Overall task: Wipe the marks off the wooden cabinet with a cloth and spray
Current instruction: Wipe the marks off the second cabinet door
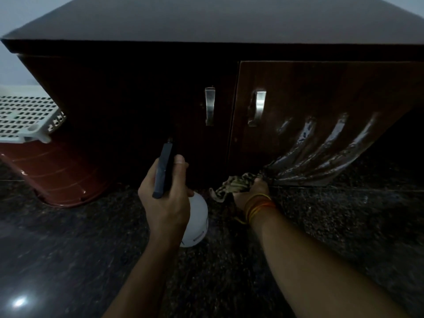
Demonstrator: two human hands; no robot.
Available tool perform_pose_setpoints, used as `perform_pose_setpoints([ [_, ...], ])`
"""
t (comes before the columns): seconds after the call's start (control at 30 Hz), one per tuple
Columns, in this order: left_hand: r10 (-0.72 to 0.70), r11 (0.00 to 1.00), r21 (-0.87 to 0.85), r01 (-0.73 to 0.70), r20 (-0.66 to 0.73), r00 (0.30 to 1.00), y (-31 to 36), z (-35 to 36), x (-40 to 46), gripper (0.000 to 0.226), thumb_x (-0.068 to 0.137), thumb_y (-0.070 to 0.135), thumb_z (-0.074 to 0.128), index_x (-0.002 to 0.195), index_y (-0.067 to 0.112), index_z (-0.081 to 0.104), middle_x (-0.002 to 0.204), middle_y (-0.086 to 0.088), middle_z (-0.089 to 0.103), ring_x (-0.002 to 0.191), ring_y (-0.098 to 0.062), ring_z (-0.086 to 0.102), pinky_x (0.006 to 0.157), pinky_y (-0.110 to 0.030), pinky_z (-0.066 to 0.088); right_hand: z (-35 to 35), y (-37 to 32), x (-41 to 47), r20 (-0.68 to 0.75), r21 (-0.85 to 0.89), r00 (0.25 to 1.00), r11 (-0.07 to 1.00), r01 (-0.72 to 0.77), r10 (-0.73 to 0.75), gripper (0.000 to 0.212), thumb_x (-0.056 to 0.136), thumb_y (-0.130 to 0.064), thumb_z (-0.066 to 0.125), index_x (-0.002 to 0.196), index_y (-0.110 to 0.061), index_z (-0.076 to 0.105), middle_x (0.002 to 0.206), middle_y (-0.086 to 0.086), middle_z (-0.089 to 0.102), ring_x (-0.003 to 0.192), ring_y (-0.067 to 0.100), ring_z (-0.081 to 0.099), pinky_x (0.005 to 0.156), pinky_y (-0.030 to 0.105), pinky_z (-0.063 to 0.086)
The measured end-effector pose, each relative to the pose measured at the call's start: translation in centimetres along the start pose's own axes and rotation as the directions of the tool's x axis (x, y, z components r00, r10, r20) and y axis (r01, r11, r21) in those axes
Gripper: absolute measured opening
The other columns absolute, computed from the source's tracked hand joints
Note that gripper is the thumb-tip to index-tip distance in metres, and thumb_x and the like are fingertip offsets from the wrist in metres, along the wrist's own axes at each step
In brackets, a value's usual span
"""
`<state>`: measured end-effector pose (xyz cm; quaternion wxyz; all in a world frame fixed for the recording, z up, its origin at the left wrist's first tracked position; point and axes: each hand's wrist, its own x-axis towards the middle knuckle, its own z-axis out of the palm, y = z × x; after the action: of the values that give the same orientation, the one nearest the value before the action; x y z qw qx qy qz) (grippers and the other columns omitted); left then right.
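Your right hand (250,193) bunches the soft, limp cloth (231,183) at the cabinet door's (321,99) foot; left hand (165,200) wraps the spray bottle (195,219) — light, slick — at its neck.

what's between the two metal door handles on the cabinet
Head view: only dark wood and the vertical seam where the doors meet, between the left handle and right handle.

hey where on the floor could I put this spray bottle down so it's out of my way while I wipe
Bare dark floor lies left of your left hand, in front of the red tub; more lies right of your right forearm, below the streaked right door. It is crowded at the door's base, where your right hand holds the cloth beside the spray bottle.
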<state>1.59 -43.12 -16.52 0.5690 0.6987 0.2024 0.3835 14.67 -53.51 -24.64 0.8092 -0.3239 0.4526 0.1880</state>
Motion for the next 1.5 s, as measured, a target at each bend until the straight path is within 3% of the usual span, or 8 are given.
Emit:
perform_pose_setpoints([
  [0.23, 0.032, 0.999, -0.021, -0.032, -0.020, 0.999, 0.0, 0.1, 0.7, 0.018, 0.096, 0.037, 0.050, 0.086, 0.025, 0.060, 0.081, -0.001, 0.067, 0.044, -0.013, 0.055, 0.048, -0.019, 0.045, 1.4, 2.3, 0.5, 0.143, 0.051, 0.990, 0.998, -0.028, 0.020, 0.042, 0.104, -0.039, 0.032, 0.102, -0.009, 0.062, 0.096, 0.019, 0.069, 0.088, 0.023, 0.069, 0.089, 0.030, 0.053],
  [0.33, 0.024, 0.999, -0.037, -0.024, 0.007, 1.000, -0.3, 0.6, 0.3, 0.023, 0.091, 0.045, 0.048, 0.088, 0.026, 0.061, 0.081, -0.003, 0.067, 0.044, -0.012, 0.055, 0.048, -0.021, 0.046, 1.7, 2.4, -0.3, 0.110, 0.009, 0.993, 0.999, -0.030, 0.029, 0.036, 0.103, -0.035, 0.034, 0.119, -0.012, 0.057, 0.108, 0.014, 0.060, 0.113, 0.025, 0.056, 0.100, 0.036, 0.042],
  [0.5, 0.008, 0.999, -0.033, -0.007, 0.014, 1.000, 0.0, 0.9, -0.3, 0.022, 0.097, 0.033, 0.050, 0.082, 0.020, 0.061, 0.075, -0.003, 0.065, 0.044, -0.015, 0.054, 0.047, -0.023, 0.044, -0.6, -2.4, 2.0, 0.073, -0.011, 0.997, 0.999, 0.035, -0.034, 0.040, 0.102, -0.034, 0.031, 0.067, -0.019, 0.042, 0.039, 0.002, 0.047, 0.032, 0.013, 0.044, 0.038, 0.011, 0.035],
  [0.87, 0.031, 0.999, -0.044, -0.029, 0.046, 0.998, 1.3, 1.8, -1.3, 0.021, 0.098, 0.031, 0.050, 0.084, 0.020, 0.061, 0.071, -0.012, 0.064, 0.045, -0.015, 0.054, 0.047, -0.018, 0.043, 3.1, -3.9, -4.2, 0.069, -0.099, 0.940, 0.936, 0.339, -0.333, 0.037, 0.101, -0.029, 0.033, 0.068, -0.016, 0.044, 0.051, 0.005, 0.053, 0.051, 0.016, 0.048, 0.053, 0.018, 0.043],
  [0.97, 0.046, 0.998, -0.046, -0.043, 0.056, 0.997, 2.0, 2.2, -1.8, 0.020, 0.098, 0.029, 0.050, 0.082, 0.024, 0.060, 0.068, -0.017, 0.062, 0.044, -0.015, 0.054, 0.046, -0.019, 0.043, 4.9, -3.8, -6.6, 0.041, -0.195, 0.777, 0.758, 0.623, -0.628, 0.043, 0.085, -0.034, 0.042, 0.119, -0.009, 0.052, 0.112, 0.018, 0.064, 0.091, 0.025, 0.063, 0.082, 0.040, 0.055],
  [1.03, 0.054, 0.997, -0.050, -0.050, 0.073, 0.996, 2.4, 2.4, -2.0, 0.021, 0.098, 0.031, 0.050, 0.081, 0.024, 0.060, 0.065, -0.020, 0.061, 0.044, -0.015, 0.054, 0.047, -0.019, 0.043, 4.7, -3.7, -7.6, 0.153, -0.352, 0.622, 0.546, 0.760, -0.768, 0.066, 0.091, -0.022, 0.040, 0.151, -0.012, 0.013, 0.157, 0.013, 0.020, 0.141, 0.025, 0.027, 0.119, 0.035, 0.017],
  [1.13, 0.065, 0.996, -0.071, -0.059, 0.095, 0.993, 3.0, 2.5, -2.3, 0.024, 0.096, 0.038, 0.049, 0.082, 0.023, 0.062, 0.062, -0.019, 0.060, 0.044, -0.017, 0.054, 0.048, -0.020, 0.043, 2.6, -2.6, -6.8, 0.320, -0.459, 0.400, 0.229, 0.859, -0.859, 0.067, 0.098, -0.006, 0.037, 0.149, 0.000, -0.006, 0.159, 0.014, -0.007, 0.148, 0.021, -0.004, 0.106, 0.007, -0.014],
  [1.5, 0.080, 0.993, -0.090, -0.072, 0.086, 0.993, 3.3, 2.6, -2.3, 0.029, 0.092, 0.046, 0.047, 0.087, 0.021, 0.062, 0.070, 0.014, 0.067, 0.044, -0.015, 0.056, 0.048, -0.018, 0.045, 1.5, -2.5, -6.4, 0.632, -0.490, -0.086, -0.483, 0.726, -0.770, 0.069, 0.091, 0.003, 0.042, 0.150, -0.001, 0.008, 0.158, 0.021, 0.011, 0.146, 0.038, 0.001, 0.119, 0.049, 0.012],
])
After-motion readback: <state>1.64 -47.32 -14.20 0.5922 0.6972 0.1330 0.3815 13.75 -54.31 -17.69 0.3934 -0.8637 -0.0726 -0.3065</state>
